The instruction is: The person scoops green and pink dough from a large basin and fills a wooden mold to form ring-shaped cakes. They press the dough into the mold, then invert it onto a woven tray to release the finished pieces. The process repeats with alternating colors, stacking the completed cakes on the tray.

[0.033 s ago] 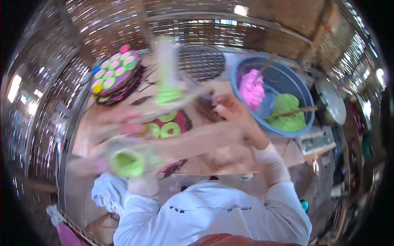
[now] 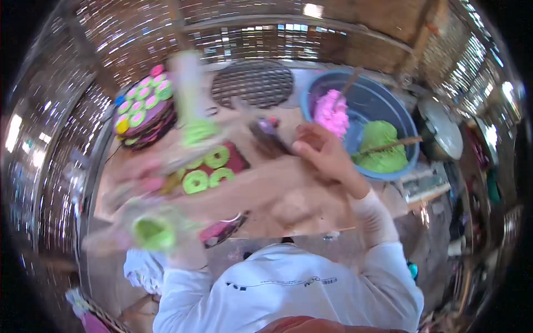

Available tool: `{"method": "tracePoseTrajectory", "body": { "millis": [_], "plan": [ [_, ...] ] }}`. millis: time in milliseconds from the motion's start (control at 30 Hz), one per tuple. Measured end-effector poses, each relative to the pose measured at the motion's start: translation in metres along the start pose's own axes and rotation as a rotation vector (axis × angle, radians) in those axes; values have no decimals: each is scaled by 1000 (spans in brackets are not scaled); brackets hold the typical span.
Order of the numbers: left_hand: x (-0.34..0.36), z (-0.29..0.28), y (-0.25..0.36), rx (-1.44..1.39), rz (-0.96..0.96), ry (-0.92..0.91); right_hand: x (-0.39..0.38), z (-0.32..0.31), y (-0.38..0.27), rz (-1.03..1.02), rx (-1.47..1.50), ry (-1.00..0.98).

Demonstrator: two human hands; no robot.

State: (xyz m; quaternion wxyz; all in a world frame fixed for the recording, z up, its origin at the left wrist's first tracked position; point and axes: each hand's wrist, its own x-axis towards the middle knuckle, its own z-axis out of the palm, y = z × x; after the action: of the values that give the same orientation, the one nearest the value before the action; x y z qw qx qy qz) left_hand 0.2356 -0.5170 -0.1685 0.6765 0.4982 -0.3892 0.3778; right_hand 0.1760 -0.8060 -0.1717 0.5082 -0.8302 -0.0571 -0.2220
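At the lower left, a clear plastic piping bag (image 2: 152, 233) with green frosting in its open end hangs over the table's near edge. My left hand (image 2: 176, 244) is round it, mostly hidden and blurred. My right hand (image 2: 325, 152) is over the table near the tub, fingers curled and thumb pressed toward them; what they hold, if anything, I cannot make out. Beside its fingertips lies a dark, blurred object (image 2: 269, 139). A dark pink rectangular cake (image 2: 239, 161) with green frosting rings sits between my hands. Another clear bag with green in its end (image 2: 200, 133) lies beyond it.
A blue tub (image 2: 408, 105) at the right holds pink frosting (image 2: 331, 114) and green frosting (image 2: 383, 147), with sticks in both. A decorated round cake (image 2: 145, 114) stands far left. At the back is a dark grid rack (image 2: 252, 84); a lidded pot (image 2: 441, 130) stands far right.
The view has shifted slightly, so the table's things sit further left. My right hand has moved right and a little nearer me. My left hand still has the piping bag.
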Motion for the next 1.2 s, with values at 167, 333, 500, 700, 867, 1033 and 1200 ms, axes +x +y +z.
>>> {"method": "tracePoseTrajectory", "body": {
  "millis": [167, 333, 500, 700, 867, 1033, 1200],
  "plan": [
    [18, -55, -9, 440, 105, 55, -34, -137, 30, 338, -1066, -20],
    [35, -13, 2, 612, 334, -105, -70, -185, 79, 172, -1661, -179],
    [14, -48, -31, 333, -250, -112, -40, -215, 91, 323, -1647, -530],
    [2, -8, -53, 473, -72, -143, -29, -217, 104, 218, -1518, -724],
    [0, 12, -70, 466, 53, -204, -13, -194, 104, 132, -1630, -916],
    [-2, -5, -83, 505, -162, -296, 12, -191, 107, -67, -1457, -927],
    [5, 45, -83, 509, -214, -324, 32, -204, 127, -165, -1547, -1026]
  ]
}}
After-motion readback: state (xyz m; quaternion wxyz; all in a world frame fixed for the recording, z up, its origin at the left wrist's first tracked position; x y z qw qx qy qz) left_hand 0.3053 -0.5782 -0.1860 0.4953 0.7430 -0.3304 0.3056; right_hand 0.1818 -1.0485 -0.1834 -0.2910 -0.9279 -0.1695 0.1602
